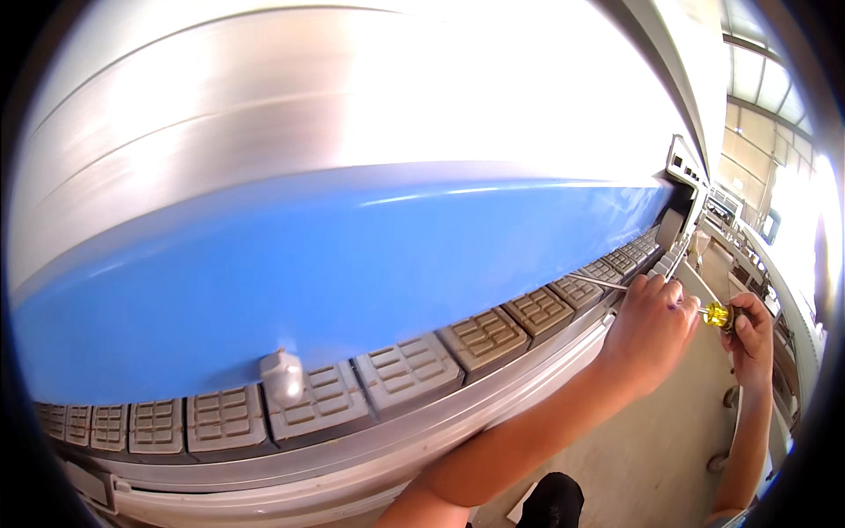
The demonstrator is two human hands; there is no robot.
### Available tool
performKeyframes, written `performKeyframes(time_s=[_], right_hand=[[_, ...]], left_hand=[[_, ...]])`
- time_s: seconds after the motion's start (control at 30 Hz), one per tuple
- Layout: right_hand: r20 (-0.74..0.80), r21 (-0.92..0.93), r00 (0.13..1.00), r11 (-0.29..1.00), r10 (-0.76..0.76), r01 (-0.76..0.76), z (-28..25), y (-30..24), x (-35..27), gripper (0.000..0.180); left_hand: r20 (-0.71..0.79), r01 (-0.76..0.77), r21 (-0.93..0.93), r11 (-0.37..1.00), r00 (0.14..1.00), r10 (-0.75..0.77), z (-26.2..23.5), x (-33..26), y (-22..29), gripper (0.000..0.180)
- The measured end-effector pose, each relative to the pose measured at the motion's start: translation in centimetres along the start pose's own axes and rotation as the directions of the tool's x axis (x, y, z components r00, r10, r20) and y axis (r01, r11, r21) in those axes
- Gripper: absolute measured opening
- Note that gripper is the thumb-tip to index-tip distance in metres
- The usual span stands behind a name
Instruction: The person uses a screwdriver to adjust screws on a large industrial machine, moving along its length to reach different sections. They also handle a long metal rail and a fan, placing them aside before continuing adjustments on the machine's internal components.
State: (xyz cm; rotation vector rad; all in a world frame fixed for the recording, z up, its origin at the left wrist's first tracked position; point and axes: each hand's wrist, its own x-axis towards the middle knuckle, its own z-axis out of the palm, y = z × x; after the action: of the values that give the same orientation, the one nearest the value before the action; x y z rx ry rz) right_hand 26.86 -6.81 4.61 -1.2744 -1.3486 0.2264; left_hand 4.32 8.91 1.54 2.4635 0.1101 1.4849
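Observation:
A long screwdriver with a yellow handle lies across both of my hands at the right. My left hand is closed round its metal shaft, whose far end goes in under the lower edge of a blue panel. The tip is hidden there. My right hand grips the handle from its outer end, fingers curled round it. Below the panel runs a row of grey and brown ribbed pads, and my left hand is beside the row's far end.
A silver knob-like fitting sticks out at the panel's lower edge. Along the pads runs a pale metal rail. My left forearm passes over it. Concrete floor, castors and more machinery show at the right.

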Motion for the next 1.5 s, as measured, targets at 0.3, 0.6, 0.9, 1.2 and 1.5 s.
performKeyframes(time_s=[0.3,0.6,0.9,1.2,1.5], right_hand=[[0.176,-0.657,0.946,0.683,-0.272,0.319,-2.6,-11.0,6.4,0.062],[0.152,-0.53,0.909,0.744,-0.388,0.407,-0.6,-13.3,4.9,0.039],[-0.089,0.086,0.986,0.987,0.142,-0.134,1.1,0.2,-0.4,0.03],[0.022,-0.351,0.97,0.907,-0.242,0.234,-0.2,-6.7,2.6,0.044],[0.409,-0.378,0.746,0.647,-0.525,0.662,1.3,-16.3,8.0,0.027]], left_hand=[[-0.445,-0.279,-0.072,0.958,0.868,0.219,-2.9,0.9,0.7,0.05],[-0.495,-0.331,-0.128,0.935,0.838,0.229,-3.5,0.9,1.0,0.041],[-0.242,-0.068,0.055,0.996,0.967,0.079,1.3,-0.3,0.3,0.01],[-0.18,-0.007,0.147,0.989,0.983,0.033,-2.6,2.2,2.3,0.021],[-0.438,-0.13,0.029,0.991,0.89,0.13,-5.7,3.6,1.4,0.021]])
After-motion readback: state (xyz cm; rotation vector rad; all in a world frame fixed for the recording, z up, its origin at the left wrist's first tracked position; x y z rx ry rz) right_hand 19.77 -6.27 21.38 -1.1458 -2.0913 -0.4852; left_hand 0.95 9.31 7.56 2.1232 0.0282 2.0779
